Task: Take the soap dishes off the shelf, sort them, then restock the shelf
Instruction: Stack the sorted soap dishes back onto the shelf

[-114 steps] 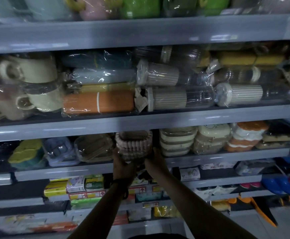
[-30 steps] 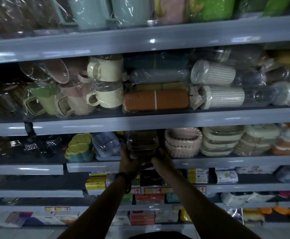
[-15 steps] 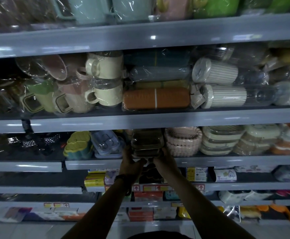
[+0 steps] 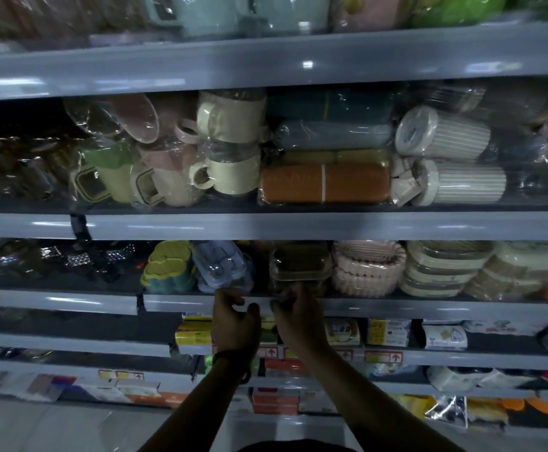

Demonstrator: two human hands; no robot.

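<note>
Several brown soap dishes (image 4: pixel 298 267) stood stacked mid-frame on shelf (image 4: pixel 396 306) | left hand (image 4: pixel 235 324) hung loosely curled, empty | right hand (image 4: pixel 300 318) reached stack's base, grip I couldn't tell | I judged it wanted an even two-handed push back, kept square.

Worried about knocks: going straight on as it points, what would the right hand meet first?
Most likely the brown dish stack on the shelf: the right hand points up at its base and seems to be touching it. Depth is unclear.
</note>
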